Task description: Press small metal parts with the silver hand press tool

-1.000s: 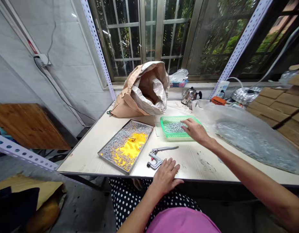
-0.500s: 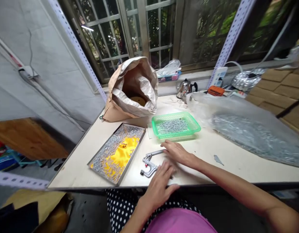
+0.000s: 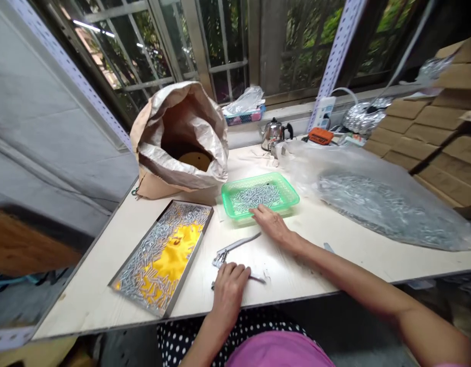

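A pair of metal snap-fastener pliers (image 3: 238, 244) lies on the table with its handles spread apart. My left hand (image 3: 231, 286) is closed over the head and lower handle, so the jaws are mostly hidden. Beyond the upper handle, my right hand (image 3: 271, 223) reaches to the front rim of a green plastic basket (image 3: 292, 200). Its fingers are stretched out and hold nothing I can see; the fingertips overlap the rim. Inside the basket lie many small silvery metal pieces (image 3: 258, 196).
Left of the pliers is a shallow metal tray (image 3: 188, 266) with silvery pieces on a yellow bottom. Behind it stands an open paper sack (image 3: 151, 176). A clear plastic bag (image 3: 373, 204) of metal pieces lies right. A kettle (image 3: 273, 135) and stacked cardboard (image 3: 415, 137) are farther back.
My right hand has moved forward from beside the upper handle to the basket's rim. My left hand has closed over the pliers' head. The view has shifted right.
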Available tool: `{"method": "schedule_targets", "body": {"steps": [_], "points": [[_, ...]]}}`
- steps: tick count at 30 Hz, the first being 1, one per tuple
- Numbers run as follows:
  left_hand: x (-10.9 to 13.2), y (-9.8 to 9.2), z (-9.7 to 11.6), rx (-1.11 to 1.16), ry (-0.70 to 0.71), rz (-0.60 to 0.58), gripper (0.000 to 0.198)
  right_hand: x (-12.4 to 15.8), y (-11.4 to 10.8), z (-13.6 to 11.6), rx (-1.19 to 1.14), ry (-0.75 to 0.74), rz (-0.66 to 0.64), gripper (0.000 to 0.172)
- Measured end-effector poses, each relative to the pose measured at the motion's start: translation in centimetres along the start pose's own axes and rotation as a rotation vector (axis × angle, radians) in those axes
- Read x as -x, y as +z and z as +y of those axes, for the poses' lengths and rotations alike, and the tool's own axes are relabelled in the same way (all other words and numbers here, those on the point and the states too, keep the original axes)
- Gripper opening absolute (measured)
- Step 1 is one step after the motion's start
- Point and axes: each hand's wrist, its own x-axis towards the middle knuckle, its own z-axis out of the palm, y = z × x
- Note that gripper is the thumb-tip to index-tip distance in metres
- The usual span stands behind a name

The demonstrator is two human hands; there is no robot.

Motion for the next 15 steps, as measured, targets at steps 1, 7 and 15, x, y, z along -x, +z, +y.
{"method": "schedule_targets", "body": {"steps": [1,7,15], "points": [[-0.8,0.0,0.7,-0.004,-0.043,-0.014,0.024,-0.6,0.2,0.3,0.001,0.006,0.006,0.023],[-5.4,1.7,3.8,-0.041,-0.221,-0.189,0.017,-4.3,0.0,1.4,-0.065,-0.022,0.025,0.032],[-2.0,1.0,3.7,0.146,-0.201,0.009,0.030,1.8,-0.9,-0.9,-0.289,-0.291,-0.229,0.032]]}}
